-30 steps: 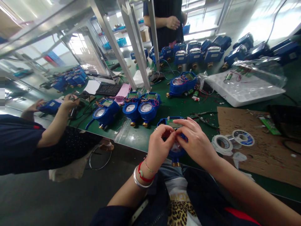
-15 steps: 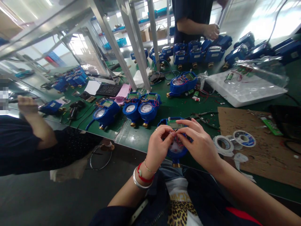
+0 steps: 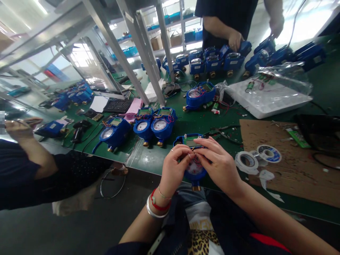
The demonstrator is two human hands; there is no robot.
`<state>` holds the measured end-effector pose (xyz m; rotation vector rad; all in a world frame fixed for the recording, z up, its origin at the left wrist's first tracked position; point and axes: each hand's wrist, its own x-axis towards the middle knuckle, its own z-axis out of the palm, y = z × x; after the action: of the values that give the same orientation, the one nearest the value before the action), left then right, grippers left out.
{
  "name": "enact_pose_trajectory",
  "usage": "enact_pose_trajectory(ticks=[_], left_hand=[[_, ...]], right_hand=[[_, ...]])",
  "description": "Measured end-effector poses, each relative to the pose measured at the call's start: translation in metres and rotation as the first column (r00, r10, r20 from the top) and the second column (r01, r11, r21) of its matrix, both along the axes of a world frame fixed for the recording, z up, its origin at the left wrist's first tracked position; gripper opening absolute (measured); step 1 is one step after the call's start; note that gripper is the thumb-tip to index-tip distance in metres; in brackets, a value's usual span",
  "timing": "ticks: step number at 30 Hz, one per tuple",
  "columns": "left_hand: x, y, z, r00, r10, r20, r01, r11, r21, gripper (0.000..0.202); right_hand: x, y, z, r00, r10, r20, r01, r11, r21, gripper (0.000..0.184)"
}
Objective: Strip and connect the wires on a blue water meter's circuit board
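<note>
A blue water meter (image 3: 193,169) with a round dial and a small display lies at the near edge of the green bench, over my lap. My left hand (image 3: 174,169) grips its left side, with fingertips pinching thin wires above the dial. My right hand (image 3: 219,165) covers the right side, and its fingertips meet the left hand's at the same wires. The meter's brass fitting (image 3: 196,186) points toward me.
Three more blue meters (image 3: 152,124) stand in a row to the left, another (image 3: 199,94) behind. Solder reels (image 3: 268,153) and tape (image 3: 247,161) lie on a cardboard sheet (image 3: 292,170) to the right. A white tray (image 3: 268,101) sits behind. One person sits at left, another stands across the bench.
My hands and the meter have barely moved. The person across the bench has reached both hands down to the far meters. The person at left has pulled a hand back.
</note>
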<state>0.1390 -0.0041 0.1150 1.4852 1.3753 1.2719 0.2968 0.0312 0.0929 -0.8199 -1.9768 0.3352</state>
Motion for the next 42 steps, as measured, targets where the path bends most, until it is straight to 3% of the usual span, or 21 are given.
enact_pose_trajectory(ticks=[6, 11, 22, 27, 32, 37, 42], left_hand=[[0.001, 0.0, -0.001, 1.0, -0.018, -0.008, 0.018, 1.0, 0.003, 0.012], [0.0, -0.005, -0.002, 0.996, 0.004, 0.087, -0.004, 1.0, 0.003, 0.017], [-0.008, -0.007, -0.012, 0.98, 0.124, 0.158, -0.126, 0.992, 0.006, 0.023], [-0.007, -0.004, -0.011, 0.967, 0.127, 0.219, -0.121, 0.992, -0.04, 0.026], [-0.007, 0.001, -0.011, 0.954, 0.173, 0.245, -0.15, 0.983, -0.106, 0.02], [-0.009, 0.006, -0.014, 0.966, 0.207, 0.157, -0.192, 0.976, -0.106, 0.021], [-0.01, 0.007, -0.018, 0.966, 0.238, 0.097, -0.223, 0.964, -0.147, 0.03]], right_hand=[[-0.002, -0.002, -0.001, 0.999, -0.036, -0.022, 0.036, 0.999, -0.008, 0.011], [-0.002, -0.009, 0.004, 0.994, -0.102, -0.03, 0.101, 0.994, -0.041, 0.009], [0.003, -0.018, 0.0, 0.994, -0.108, -0.034, 0.106, 0.994, -0.04, 0.02], [0.022, -0.03, 0.011, 0.988, -0.149, -0.033, 0.148, 0.988, -0.038, 0.026], [0.063, -0.042, 0.022, 0.97, -0.245, 0.004, 0.245, 0.97, 0.006, 0.027], [0.124, -0.028, 0.015, 0.882, -0.464, 0.086, 0.462, 0.886, 0.039, 0.016], [0.186, 0.001, -0.002, 0.699, -0.708, 0.102, 0.714, 0.698, -0.054, 0.027]])
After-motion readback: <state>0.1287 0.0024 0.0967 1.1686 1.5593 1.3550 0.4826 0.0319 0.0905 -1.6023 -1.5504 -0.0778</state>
